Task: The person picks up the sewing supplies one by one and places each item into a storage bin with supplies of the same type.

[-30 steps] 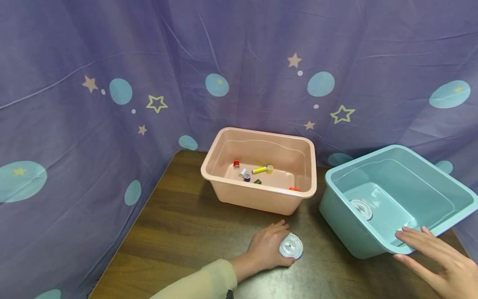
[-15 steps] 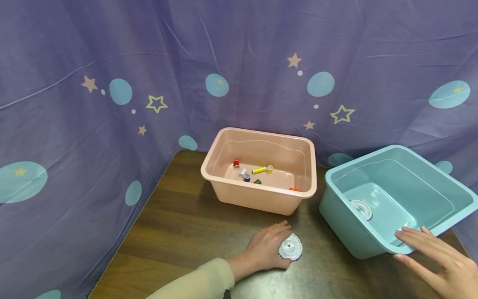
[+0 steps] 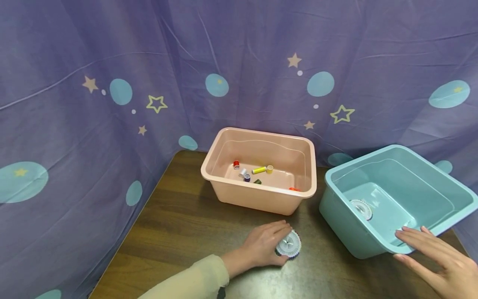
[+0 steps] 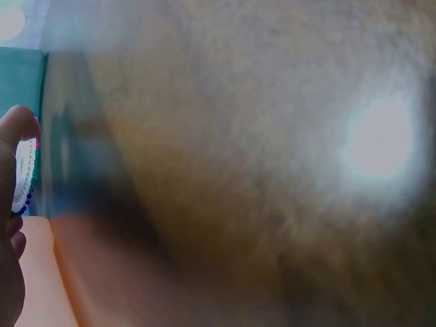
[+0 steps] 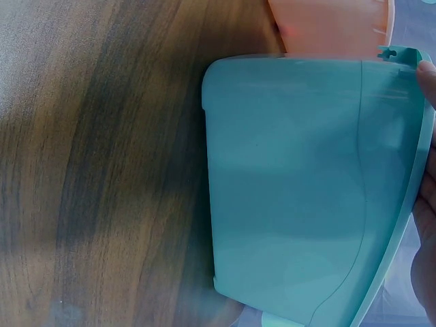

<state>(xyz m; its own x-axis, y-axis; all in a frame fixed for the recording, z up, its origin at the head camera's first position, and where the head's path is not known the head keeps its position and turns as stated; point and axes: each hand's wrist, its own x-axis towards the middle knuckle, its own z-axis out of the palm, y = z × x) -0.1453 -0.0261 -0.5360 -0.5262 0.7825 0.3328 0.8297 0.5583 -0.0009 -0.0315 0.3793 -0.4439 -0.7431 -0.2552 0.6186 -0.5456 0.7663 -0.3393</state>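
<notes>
Between the thumb and fingers of my left hand [image 3: 263,245], a round wheel of white pins [image 3: 289,244] is held by its edge, just over the table. Its coloured pin heads show along the rim of the pin wheel [image 4: 27,170] in the left wrist view, where the hand hides part of it. My right hand [image 3: 442,259] lies at the near rim of the teal bin [image 3: 336,207], fingers straight over the inside and thumb outside. Another pin wheel [image 3: 362,209] lies in that bin, partly hidden by its wall.
A pink bin [image 3: 257,197] stands at the back with several thread spools inside, among them a yellow spool [image 3: 259,170] and a red spool [image 3: 236,165]. Behind the wooden table [image 3: 179,224] hangs a purple curtain [image 3: 254,50].
The left hand has shifted slightly left with the pin wheel, which now tilts a little differently. My right hand and both bins have stayed put.
</notes>
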